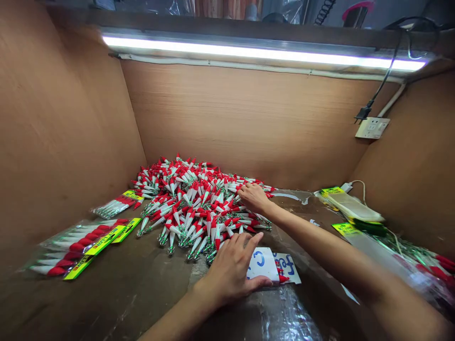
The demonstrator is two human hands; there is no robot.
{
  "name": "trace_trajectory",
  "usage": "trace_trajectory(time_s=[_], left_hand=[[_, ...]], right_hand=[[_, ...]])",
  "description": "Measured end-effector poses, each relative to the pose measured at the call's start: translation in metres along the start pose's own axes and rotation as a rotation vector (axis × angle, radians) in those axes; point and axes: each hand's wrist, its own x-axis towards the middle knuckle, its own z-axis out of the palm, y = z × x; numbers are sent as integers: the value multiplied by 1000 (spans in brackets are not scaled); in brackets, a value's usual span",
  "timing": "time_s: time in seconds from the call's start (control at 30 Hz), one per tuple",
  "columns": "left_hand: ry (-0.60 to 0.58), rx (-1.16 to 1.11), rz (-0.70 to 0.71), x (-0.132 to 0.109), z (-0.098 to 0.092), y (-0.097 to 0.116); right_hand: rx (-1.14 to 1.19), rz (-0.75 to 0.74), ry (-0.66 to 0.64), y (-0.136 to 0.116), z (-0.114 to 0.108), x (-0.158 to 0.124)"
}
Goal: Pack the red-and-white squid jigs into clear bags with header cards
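A heap of red-and-white squid jigs (pixel 199 189) with greenish metal hook crowns lies against the back panel. My right hand (pixel 254 196) reaches to the heap's right side, its curled fingers closed on a squid jig there; the fingertips are partly hidden among the lures. Nearer to me, my left hand (pixel 232 263) rests with thumb and fingers apart at a white folded card (pixel 263 265) with blue handwriting. Its thumb touches the card's lower edge. A red tip of a squid jig (pixel 283 278) sticks out at the card's right end.
Packed squid jigs (pixel 81 244) with yellow header cards lie at left, a smaller packet (pixel 117 204) behind them. At right are clear bags (pixel 350 203) and more jigs (pixel 439 267). Wooden panels (pixel 241 123) enclose the table. A plug (pixel 363 113) hangs by a socket (pixel 372 128).
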Motion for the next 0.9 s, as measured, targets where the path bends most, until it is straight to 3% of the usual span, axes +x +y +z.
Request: trace_trajectory(time_s=[0.67, 0.9], left_hand=[[18, 3, 11, 1, -2, -2], [20, 12, 14, 0, -2, -1]], right_hand=[[-43, -266, 16, 21, -12, 8], [11, -222, 37, 13, -9, 4]])
